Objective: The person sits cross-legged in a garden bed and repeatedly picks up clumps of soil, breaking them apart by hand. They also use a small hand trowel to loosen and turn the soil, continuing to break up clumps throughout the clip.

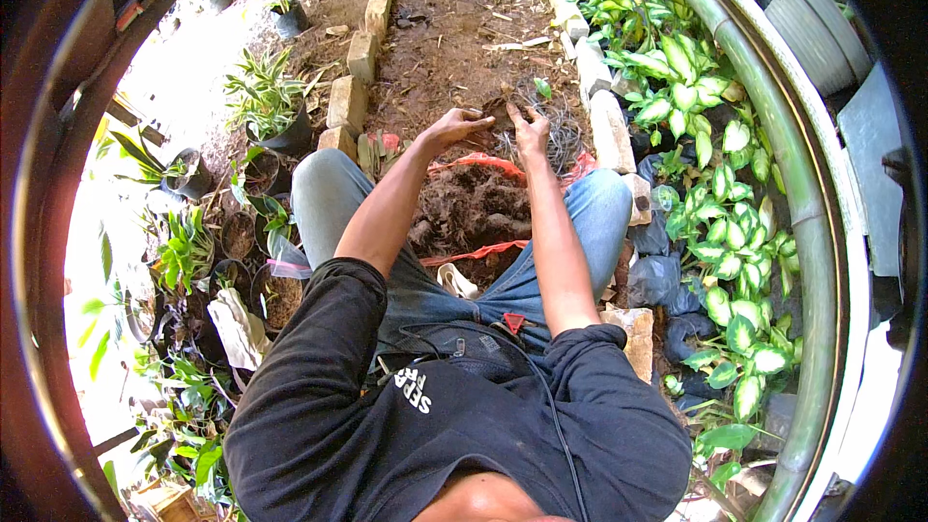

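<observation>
My left hand (pixel 459 125) and my right hand (pixel 531 129) meet over the soil path, just beyond a red plastic bag. Between their fingertips is a small dark brown clump (pixel 499 110), fibrous or soil-like; its exact kind cannot be told. The fingers of both hands pinch at its sides. Below my forearms, the opened bag (pixel 482 159) holds dark brown fibrous material (pixel 471 206) between my knees. Beside my right hand lies a tangle of thin grey strands (pixel 569 134), with a small green-leaved cutting (pixel 542 87) at its far edge.
Stone blocks (pixel 348 103) edge the soil path (pixel 457 29) on both sides. Potted plants (pixel 279 123) stand at left. Variegated leafy plants (pixel 681 80) and dark plastic bags (pixel 652 279) line the right, inside a curved bamboo pole (pixel 805 196). A pale object (pixel 457 281) lies between my legs.
</observation>
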